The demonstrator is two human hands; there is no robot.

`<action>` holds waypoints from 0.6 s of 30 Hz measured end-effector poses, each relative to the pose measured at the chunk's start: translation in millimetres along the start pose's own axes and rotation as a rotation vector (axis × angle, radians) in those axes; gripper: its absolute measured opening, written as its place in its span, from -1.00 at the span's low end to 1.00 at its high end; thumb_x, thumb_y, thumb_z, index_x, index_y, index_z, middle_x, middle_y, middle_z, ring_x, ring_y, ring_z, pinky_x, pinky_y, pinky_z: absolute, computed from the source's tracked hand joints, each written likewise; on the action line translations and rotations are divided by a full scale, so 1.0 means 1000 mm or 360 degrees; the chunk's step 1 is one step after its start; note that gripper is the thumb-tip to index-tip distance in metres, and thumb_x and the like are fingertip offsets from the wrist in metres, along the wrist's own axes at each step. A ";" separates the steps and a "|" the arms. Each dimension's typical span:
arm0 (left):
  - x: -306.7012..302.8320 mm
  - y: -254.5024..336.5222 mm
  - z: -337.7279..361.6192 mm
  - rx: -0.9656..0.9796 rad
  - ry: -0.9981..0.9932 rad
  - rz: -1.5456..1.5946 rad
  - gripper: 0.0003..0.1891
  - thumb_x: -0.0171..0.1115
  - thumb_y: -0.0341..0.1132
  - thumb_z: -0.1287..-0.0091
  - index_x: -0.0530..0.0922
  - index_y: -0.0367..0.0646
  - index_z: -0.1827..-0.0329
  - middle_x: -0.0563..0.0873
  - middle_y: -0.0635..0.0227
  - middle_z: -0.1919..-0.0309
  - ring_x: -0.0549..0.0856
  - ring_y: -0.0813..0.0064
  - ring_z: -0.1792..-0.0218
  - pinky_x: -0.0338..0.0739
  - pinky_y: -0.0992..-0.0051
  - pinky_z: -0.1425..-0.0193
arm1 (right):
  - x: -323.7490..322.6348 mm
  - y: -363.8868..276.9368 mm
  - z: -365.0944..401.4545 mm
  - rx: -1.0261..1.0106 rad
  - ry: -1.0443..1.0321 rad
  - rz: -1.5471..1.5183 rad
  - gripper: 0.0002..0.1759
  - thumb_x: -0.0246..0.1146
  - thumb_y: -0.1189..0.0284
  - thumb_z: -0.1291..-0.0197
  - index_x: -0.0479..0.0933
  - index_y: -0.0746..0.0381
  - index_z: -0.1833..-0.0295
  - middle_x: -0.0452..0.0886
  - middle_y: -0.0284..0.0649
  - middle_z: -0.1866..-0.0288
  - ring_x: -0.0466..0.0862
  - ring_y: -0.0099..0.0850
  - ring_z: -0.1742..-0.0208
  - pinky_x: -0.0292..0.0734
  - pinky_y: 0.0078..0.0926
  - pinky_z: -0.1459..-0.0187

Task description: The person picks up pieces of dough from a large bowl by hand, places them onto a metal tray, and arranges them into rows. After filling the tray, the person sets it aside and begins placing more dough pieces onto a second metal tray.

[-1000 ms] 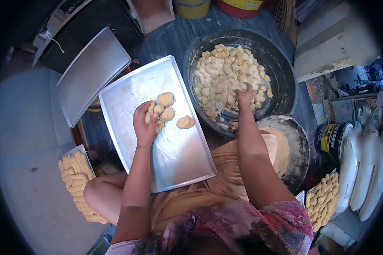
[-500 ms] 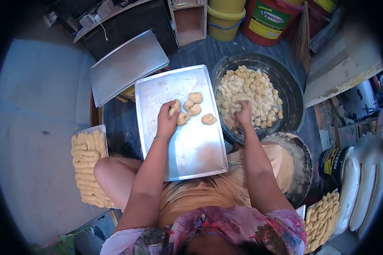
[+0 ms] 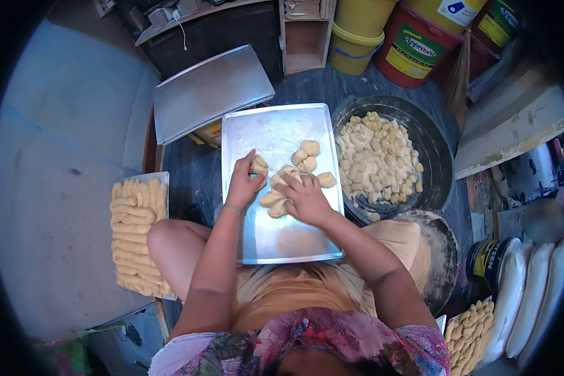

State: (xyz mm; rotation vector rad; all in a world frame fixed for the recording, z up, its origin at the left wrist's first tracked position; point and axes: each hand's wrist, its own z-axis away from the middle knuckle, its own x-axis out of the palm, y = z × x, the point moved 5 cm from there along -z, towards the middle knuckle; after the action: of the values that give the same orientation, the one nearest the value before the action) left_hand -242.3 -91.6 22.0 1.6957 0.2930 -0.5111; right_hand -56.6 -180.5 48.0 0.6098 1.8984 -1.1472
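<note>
A metal tray (image 3: 301, 247) lies across my lap. On its left part, my left hand (image 3: 243, 183) is closed round a dough piece (image 3: 259, 165). My right hand (image 3: 307, 199) is over a cluster of dough pieces (image 3: 272, 200) near the tray's middle, fingers spread and touching them. More lumps (image 3: 307, 156) lie just beyond my right hand, and a single one (image 3: 326, 180) sits near the right rim. To the right, a dark round basin (image 3: 435, 138) holds many floured dough pieces (image 3: 382, 156).
Trays of shaped dough stand at the left (image 3: 139, 238) and lower right (image 3: 470, 335). Another metal tray (image 3: 213, 91) rests beyond the lap tray. Buckets (image 3: 413, 53) and a broom (image 3: 460, 75) are at the back. A second floured basin (image 3: 442, 250) is beside my right knee.
My right hand has moved left from the basin onto the tray, where more dough pieces now lie beneath it. My left hand stays at the tray's left with dough. The view has shifted slightly.
</note>
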 end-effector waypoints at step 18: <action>-0.015 -0.006 -0.076 0.0045 0.0331 -0.0393 -0.70 0.39 -0.41 -0.18 0.66 -0.21 0.01 0.48 -0.01 -0.14 0.56 -0.06 -0.11 0.50 0.21 -0.23 | -0.043 0.086 -0.138 0.0507 0.0125 -0.0390 -0.50 0.40 0.33 0.00 0.61 0.12 -0.13 0.52 -0.11 -0.12 0.52 -0.05 -0.13 0.46 -0.15 -0.12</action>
State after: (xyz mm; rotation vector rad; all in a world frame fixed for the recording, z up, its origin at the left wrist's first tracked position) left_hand -244.7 -15.0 33.5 1.7526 0.6543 -0.5213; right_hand -24.2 -18.0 76.1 0.6111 1.9093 -1.6248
